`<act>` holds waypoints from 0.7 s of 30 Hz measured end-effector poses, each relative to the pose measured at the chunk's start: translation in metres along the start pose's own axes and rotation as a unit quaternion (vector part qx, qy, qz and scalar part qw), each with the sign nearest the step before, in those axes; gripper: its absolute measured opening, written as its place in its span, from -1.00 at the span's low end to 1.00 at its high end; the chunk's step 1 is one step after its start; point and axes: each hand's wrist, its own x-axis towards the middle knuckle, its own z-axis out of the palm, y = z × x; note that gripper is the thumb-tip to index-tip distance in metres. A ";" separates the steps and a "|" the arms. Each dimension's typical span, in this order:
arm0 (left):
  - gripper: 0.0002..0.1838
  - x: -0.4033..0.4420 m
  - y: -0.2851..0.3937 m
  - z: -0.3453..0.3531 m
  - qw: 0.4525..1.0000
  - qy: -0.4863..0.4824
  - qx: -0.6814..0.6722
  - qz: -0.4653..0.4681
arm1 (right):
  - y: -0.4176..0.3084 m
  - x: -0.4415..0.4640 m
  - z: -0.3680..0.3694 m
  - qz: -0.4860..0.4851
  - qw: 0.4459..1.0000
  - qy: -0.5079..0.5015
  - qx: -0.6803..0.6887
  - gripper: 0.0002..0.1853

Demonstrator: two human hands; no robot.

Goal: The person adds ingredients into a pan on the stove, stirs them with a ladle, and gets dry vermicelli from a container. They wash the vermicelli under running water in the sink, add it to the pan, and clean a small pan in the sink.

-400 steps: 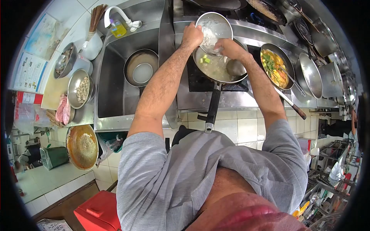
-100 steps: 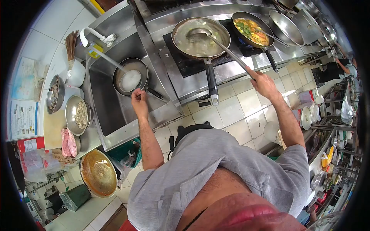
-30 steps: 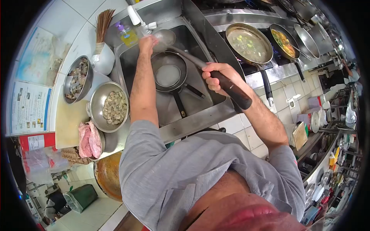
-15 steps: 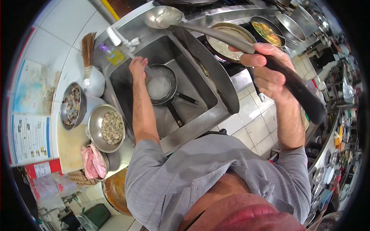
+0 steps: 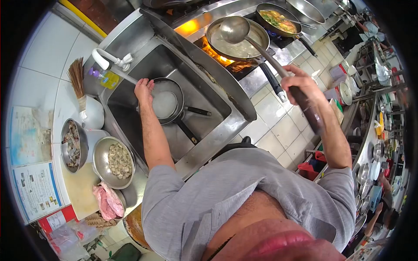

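My right hand [image 5: 302, 87] is closed around the dark handle of a long metal ladle [image 5: 235, 30]. The ladle's bowl hangs over a frying pan [image 5: 257, 46] of pale liquid on the stove, with orange flames under the pan. Over the sink [image 5: 213, 98], my left hand [image 5: 144, 91] grips the end of the pale hose [image 5: 126, 77] that runs from the white faucet [image 5: 100, 58]. Just below that hand, a pan [image 5: 164, 104] holding cloudy water sits in the sink. A second black handle [image 5: 198, 111] sticks out beside it.
A metal divider [image 5: 217, 82] stands between sink and stove. Another pan [image 5: 278, 21] holds colourful food. Left of the sink are a colander [image 5: 101, 163] of chopped pieces, a seafood bowl [image 5: 69, 163], raw meat [image 5: 107, 201] and a soap bottle [image 5: 109, 80]. People work at far right.
The ladle has swung from above the sink's back edge to over the stove pan. Flames now flare under that pan. My left hand stays on the hose while the view has turned.
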 end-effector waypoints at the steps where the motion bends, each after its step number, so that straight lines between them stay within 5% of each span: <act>1: -0.60 0.001 0.001 0.002 1.000 -0.001 0.003 0.002 | 0.010 0.008 -0.007 -0.017 0.996 0.002 -0.082 -0.50; 3: -0.62 0.002 0.003 0.009 1.000 -0.005 0.005 0.006 | 0.033 0.027 -0.028 -0.035 0.986 0.007 -0.163 -0.43; 8: -0.62 0.001 0.004 0.017 1.000 -0.017 0.026 0.004 | 0.102 0.086 -0.068 -0.249 0.822 0.168 -0.483 -0.33; 9: -0.62 0.002 0.002 0.018 0.999 -0.018 0.026 0.007 | 0.082 0.070 -0.040 -0.146 0.897 0.161 -0.384 -0.34; 12: -0.63 0.009 -0.005 0.018 0.998 -0.018 0.058 -0.005 | 0.079 0.072 -0.015 -0.038 0.993 0.077 -0.076 -0.40; 16: -0.58 0.023 -0.011 0.023 0.996 -0.007 0.082 -0.019 | 0.065 0.073 0.005 0.017 0.978 0.029 0.207 -0.49; 18: -0.55 0.031 -0.011 0.031 0.996 -0.005 0.091 -0.021 | 0.066 0.073 0.006 0.020 0.972 0.035 0.230 -0.50; 21: -0.51 0.063 -0.012 0.037 0.993 0.010 0.118 -0.027 | 0.072 0.068 -0.001 -0.011 0.998 0.010 0.057 -0.42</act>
